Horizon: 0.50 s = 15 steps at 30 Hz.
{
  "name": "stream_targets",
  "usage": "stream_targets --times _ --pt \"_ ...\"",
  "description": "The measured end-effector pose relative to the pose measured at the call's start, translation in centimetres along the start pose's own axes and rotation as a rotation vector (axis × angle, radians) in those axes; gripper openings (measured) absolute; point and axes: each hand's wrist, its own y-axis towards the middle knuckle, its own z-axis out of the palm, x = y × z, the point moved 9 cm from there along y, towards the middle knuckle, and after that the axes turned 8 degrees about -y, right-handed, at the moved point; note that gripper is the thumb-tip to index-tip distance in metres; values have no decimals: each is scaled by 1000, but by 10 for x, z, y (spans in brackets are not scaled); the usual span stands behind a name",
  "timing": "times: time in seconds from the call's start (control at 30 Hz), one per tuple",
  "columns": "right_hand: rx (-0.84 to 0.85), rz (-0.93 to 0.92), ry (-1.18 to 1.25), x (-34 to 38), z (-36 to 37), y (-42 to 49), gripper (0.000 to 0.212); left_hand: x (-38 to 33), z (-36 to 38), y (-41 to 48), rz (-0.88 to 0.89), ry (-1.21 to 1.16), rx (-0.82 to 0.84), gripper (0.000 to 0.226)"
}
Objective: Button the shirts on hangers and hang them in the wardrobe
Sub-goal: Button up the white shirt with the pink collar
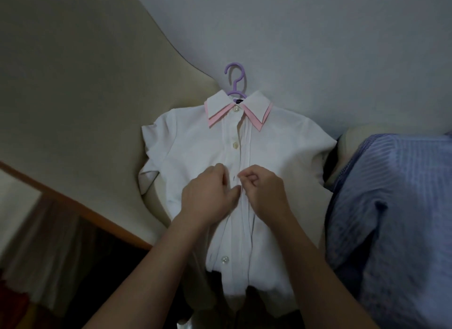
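Head view: our white shirt (195, 137), on its purple hanger (234, 81), lies flat across the cream cushion (73, 108) edge, its upper two buttons closed. Left hand (208, 194) and right hand (264, 189) each pinch a placket edge mid-chest. We should align the edges, then push the button through. A blue striped shirt (391, 206) lies rightward.

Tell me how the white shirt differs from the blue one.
The white shirt is plain with a pink-trimmed collar; the blue shirt is striped. The white shirt lies spread on a purple hanger, the left hand and right hand pinching its front; the blue shirt lies rumpled, untouched.
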Motion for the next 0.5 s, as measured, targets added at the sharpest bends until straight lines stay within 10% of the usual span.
stream_targets --times 0.5 --pt "-42 7 -70 2 5 -2 13 -10 -8 13 98 70 -22 22"
